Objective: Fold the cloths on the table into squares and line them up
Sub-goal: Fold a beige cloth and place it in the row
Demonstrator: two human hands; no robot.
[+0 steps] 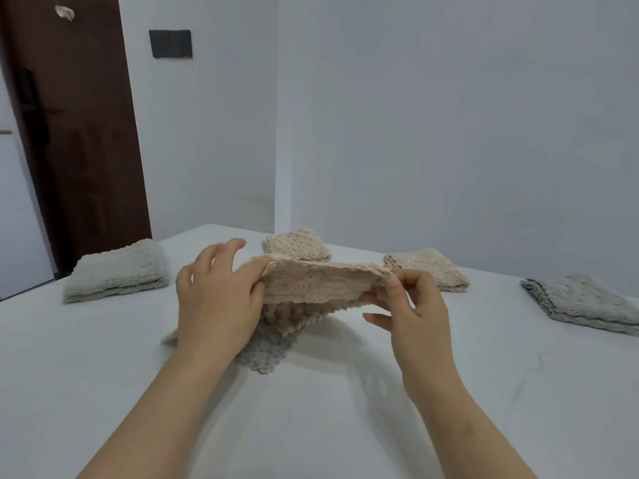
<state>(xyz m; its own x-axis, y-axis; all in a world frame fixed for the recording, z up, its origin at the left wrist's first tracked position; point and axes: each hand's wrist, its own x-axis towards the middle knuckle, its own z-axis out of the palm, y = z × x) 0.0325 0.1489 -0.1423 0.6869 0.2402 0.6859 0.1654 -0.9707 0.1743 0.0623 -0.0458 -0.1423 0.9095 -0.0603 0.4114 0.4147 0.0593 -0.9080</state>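
Observation:
A beige textured cloth is lifted above the middle of the white table, partly doubled over. My left hand pinches its left corner and my right hand pinches its right corner. A grey cloth lies flat beneath it, mostly hidden. Several folded cloths lie along the far side: a pale grey one at left, a beige one behind the held cloth, a cream one to the right, and a grey one at the far right edge.
White walls rise just behind the table, meeting in a corner. A dark brown door stands at the back left, with a dark switch plate on the wall beside it.

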